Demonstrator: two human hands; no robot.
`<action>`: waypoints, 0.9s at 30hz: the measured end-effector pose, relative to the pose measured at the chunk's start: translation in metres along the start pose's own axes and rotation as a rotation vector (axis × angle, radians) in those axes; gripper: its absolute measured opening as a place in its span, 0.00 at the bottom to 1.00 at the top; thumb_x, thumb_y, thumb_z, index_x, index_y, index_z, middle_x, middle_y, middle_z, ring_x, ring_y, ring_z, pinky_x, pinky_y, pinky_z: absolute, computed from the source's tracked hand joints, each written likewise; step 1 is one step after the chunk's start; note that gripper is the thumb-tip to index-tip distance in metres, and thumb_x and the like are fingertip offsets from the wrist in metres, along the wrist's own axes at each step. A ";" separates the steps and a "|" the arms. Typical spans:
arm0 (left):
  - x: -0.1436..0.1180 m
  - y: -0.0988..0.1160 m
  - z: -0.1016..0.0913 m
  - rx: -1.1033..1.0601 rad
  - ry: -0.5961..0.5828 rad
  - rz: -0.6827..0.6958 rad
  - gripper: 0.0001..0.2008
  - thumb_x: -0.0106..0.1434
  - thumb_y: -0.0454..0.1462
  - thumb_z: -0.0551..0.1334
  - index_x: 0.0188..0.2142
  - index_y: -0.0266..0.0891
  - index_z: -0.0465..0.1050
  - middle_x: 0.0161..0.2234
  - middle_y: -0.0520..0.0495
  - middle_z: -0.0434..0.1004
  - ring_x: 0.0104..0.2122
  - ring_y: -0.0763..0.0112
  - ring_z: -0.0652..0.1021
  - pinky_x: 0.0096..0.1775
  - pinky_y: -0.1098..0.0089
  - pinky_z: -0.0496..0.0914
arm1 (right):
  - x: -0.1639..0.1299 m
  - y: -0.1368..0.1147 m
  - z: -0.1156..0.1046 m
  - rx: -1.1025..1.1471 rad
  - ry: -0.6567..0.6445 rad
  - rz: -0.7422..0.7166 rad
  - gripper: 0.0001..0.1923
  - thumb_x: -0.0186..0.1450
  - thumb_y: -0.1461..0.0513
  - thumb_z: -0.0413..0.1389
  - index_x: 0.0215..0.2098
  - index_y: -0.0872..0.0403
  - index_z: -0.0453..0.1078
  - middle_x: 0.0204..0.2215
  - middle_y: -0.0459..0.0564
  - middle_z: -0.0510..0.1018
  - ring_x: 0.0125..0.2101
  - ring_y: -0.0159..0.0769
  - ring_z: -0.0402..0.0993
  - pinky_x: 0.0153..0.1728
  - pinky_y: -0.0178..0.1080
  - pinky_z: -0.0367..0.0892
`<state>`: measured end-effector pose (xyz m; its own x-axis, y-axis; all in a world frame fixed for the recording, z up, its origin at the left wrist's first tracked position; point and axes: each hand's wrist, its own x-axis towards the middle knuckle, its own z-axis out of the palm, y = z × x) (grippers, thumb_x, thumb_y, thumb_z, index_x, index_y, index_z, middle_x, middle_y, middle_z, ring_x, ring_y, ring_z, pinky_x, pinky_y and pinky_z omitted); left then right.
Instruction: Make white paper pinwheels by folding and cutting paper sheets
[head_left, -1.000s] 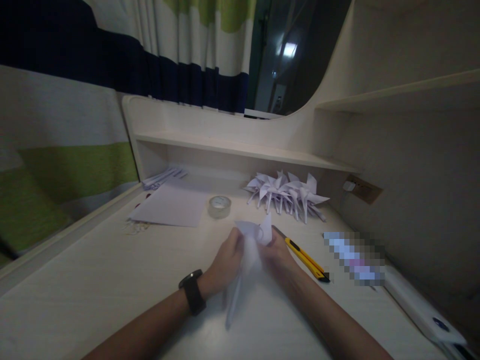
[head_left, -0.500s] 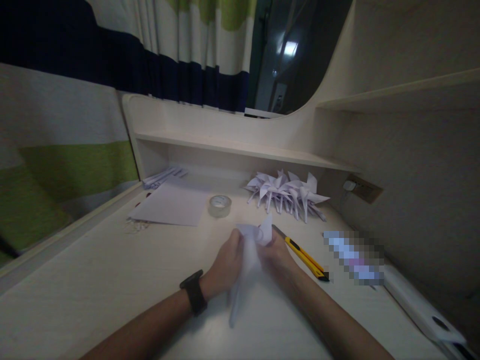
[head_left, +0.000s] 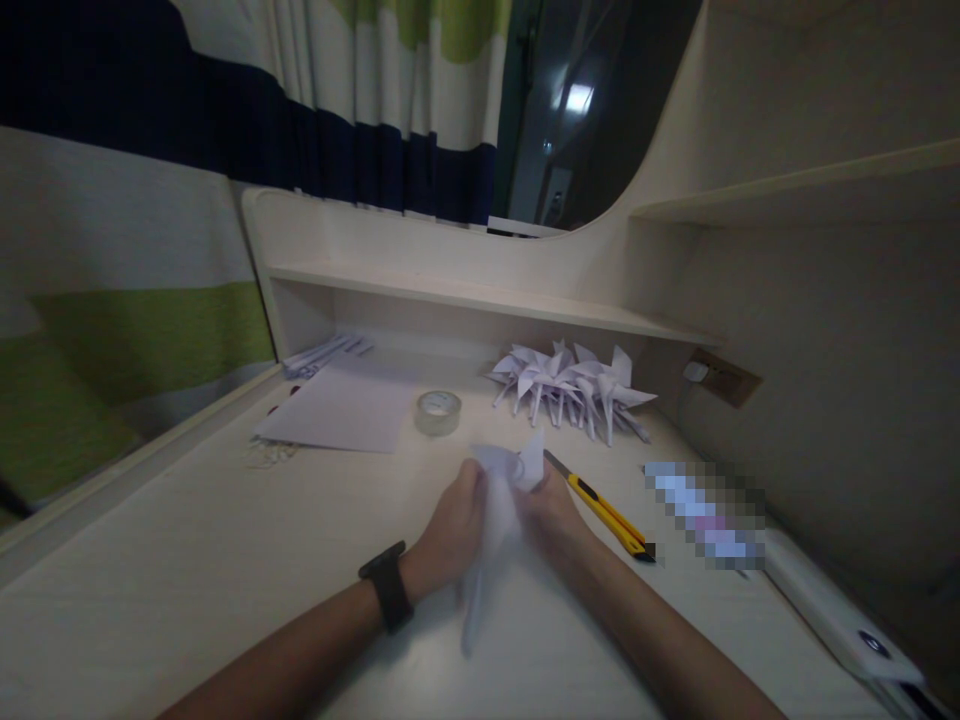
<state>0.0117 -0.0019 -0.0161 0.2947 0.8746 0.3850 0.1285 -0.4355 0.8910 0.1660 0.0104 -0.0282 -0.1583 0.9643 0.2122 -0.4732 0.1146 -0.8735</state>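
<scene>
Fingers of the left hand point(head_left: 448, 528) and right hand point(head_left: 553, 516) pinch a folded white paper figure point(head_left: 501, 500) between them over the desk point(head_left: 187, 560); a yellow utility knife point(head_left: 604, 508) lies at three o'clock, a tape roll point(head_left: 439, 412) at eleven.

Pixelated strip point(head_left: 705, 515) unreadable (fully blurred).

You are sitting at a home study nook: a pale tabletop point(head_left: 187, 560) with a built-in shelf point(head_left: 480, 295) is standing beside a striped curtain point(head_left: 150, 200), and a wall socket point(head_left: 724, 377) is showing on the right.
</scene>
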 end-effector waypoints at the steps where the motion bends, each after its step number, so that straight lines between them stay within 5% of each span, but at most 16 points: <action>1: 0.000 0.000 0.000 0.008 -0.004 -0.003 0.10 0.69 0.45 0.48 0.35 0.43 0.56 0.30 0.49 0.67 0.30 0.66 0.69 0.35 0.66 0.66 | 0.000 0.000 0.000 0.003 0.000 0.004 0.22 0.45 0.61 0.72 0.36 0.55 0.71 0.29 0.47 0.78 0.27 0.34 0.73 0.30 0.35 0.68; 27: 0.000 0.001 0.000 0.032 -0.009 -0.025 0.11 0.69 0.45 0.48 0.35 0.42 0.57 0.30 0.50 0.68 0.29 0.67 0.71 0.33 0.68 0.66 | 0.002 0.004 -0.001 0.032 0.051 0.030 0.24 0.43 0.62 0.72 0.36 0.54 0.70 0.30 0.47 0.79 0.28 0.36 0.74 0.31 0.36 0.70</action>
<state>0.0118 -0.0018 -0.0153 0.2991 0.8833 0.3610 0.1656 -0.4206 0.8920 0.1648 0.0134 -0.0313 -0.1286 0.9782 0.1631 -0.4967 0.0788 -0.8643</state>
